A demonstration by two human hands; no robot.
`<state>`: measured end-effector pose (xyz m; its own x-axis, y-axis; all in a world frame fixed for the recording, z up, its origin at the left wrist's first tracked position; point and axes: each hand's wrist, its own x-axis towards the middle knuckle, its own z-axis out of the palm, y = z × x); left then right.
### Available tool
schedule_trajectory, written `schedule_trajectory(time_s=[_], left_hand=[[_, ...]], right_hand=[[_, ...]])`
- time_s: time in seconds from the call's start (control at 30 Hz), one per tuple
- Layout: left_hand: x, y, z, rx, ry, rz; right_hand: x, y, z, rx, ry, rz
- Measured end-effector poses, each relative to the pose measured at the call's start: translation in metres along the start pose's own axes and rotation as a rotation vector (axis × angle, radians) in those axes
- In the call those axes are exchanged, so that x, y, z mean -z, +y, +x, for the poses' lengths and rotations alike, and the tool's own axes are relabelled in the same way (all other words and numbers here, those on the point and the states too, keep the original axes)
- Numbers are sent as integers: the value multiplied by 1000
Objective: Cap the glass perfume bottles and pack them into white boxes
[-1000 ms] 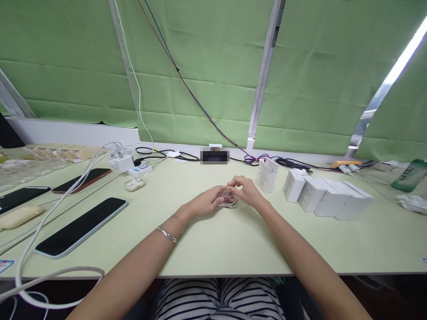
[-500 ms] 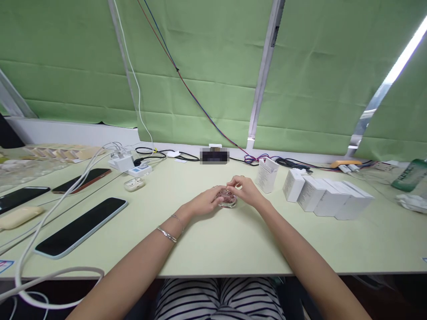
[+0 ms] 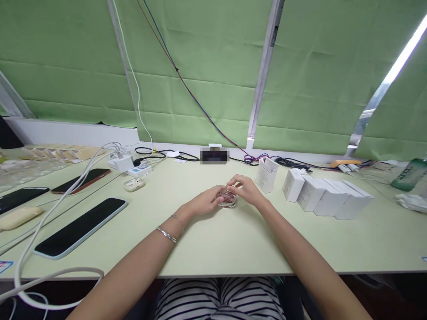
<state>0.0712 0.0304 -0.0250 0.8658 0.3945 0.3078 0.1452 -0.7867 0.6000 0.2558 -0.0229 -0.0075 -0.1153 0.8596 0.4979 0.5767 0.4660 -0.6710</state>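
A small, low clear glass bottle point(image 3: 228, 204) with a pinkish tint lies on the table between my hands. My left hand point(image 3: 207, 201) is wrapped round its left side, thumb toward the front. The fingers of my right hand point(image 3: 245, 189) pinch at the top of the bottle, where a small gold-coloured part shows. Much of the bottle is hidden by the fingers. To the right of my right hand stands a white box point(image 3: 267, 174) with its top flap up.
Several white boxes point(image 3: 328, 198) stand in a row at the right. At the left lie a phone point(image 3: 82, 227), other phones, a round-cornered earphone-type case point(image 3: 134, 184), chargers point(image 3: 122, 162) and a looping white cable point(image 3: 25, 253). Dark cables point(image 3: 293, 164) run along the back edge.
Hardly anything differs. My right fingers have shifted very slightly at the top of the bottle, while my left hand stays in place.
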Motion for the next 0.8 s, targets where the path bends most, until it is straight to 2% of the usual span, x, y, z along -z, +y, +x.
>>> schedule_trajectory(time_s=[0.13,0.37,0.63,0.8], left_hand=[[-1,-1,0,4,16,15],[-1,0,0,-1,21,-33],[-1,-1,0,-4,12,-21],[-1,-2,-1,0,24,-15]], right_hand=[[1,-2,0,58,12,-66],[2,-6,1,46,6,-117],[3,-9,1,-30,-3,-29],[6,-12,1,7,-15,-52]])
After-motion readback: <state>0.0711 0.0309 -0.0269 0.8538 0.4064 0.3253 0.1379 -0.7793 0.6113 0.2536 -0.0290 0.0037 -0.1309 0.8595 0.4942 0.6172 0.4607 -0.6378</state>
